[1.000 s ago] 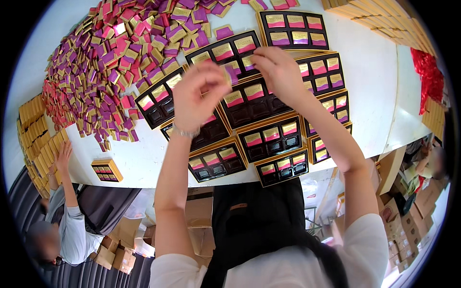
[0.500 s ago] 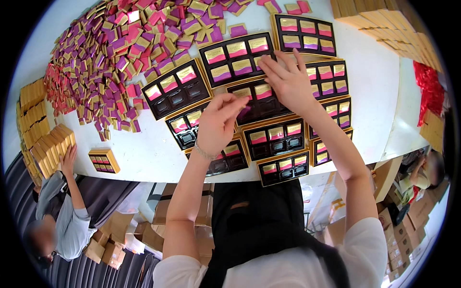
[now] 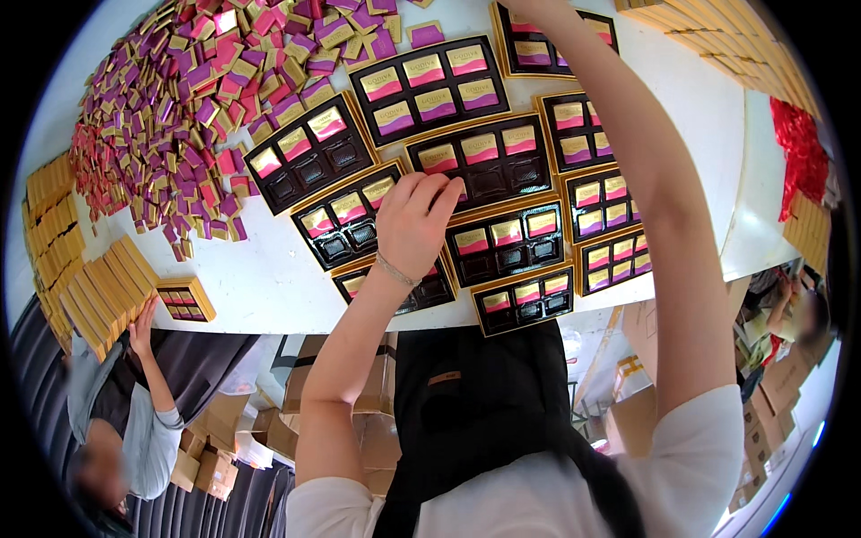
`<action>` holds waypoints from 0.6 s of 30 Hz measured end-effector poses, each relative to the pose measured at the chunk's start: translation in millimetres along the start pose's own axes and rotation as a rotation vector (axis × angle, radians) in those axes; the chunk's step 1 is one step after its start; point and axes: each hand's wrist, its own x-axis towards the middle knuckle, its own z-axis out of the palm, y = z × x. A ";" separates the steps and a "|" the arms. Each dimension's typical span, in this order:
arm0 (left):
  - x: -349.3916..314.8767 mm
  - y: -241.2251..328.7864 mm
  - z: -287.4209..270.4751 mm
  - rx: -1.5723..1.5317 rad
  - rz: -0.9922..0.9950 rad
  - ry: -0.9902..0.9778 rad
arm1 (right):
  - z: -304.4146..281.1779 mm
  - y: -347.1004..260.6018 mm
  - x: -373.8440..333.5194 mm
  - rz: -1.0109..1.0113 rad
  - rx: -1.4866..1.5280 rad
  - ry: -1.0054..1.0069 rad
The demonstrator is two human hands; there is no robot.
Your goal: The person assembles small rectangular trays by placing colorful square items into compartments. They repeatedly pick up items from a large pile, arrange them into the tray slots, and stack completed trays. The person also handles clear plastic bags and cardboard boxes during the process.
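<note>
My left hand [image 3: 414,224] is closed over the lower left corner of the middle black tray [image 3: 489,184]. A small wrapped chocolate square [image 3: 460,192] shows at its fingertips, mostly hidden by them. Three gold-and-pink squares fill this tray's upper row, and bare moulded hollows show below. My right hand [image 3: 531,4] reaches past the far tray [image 3: 527,52] and is cut off by the upper edge, fingers out of sight. The upper left tray [image 3: 421,90] holds gold-and-pink squares above gold-and-purple ones. Left of the middle, another tray [image 3: 309,152] has only its far row filled.
A large heap of wrapped chocolates [image 3: 179,125] covers the table's far left. Gold boxes [image 3: 112,282] are stacked at the left, where a co-worker's hand [image 3: 142,327] touches them. More gold stacks [image 3: 726,40] stand far right, near red plastic [image 3: 798,148].
My right hand has left the middle tray and swung far forward, nearly out of view. My left hand stays at that tray's lower left. The view has shifted slightly.
</note>
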 end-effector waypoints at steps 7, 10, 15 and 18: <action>-30.9 20.8 -0.7 0.144 -0.043 -0.123 | -71.8 -68.7 -181.6 0.543 0.603 -0.105; -35.2 27.2 -0.6 0.165 -0.074 -0.251 | -51.4 -89.9 -249.5 0.735 0.916 0.000; -38.1 28.6 1.2 0.179 -0.106 -0.258 | -59.6 -127.1 -270.3 0.440 0.516 0.027; -40.0 31.7 -1.2 0.162 -0.096 -0.294 | -63.5 -115.9 -288.6 0.222 0.309 -0.134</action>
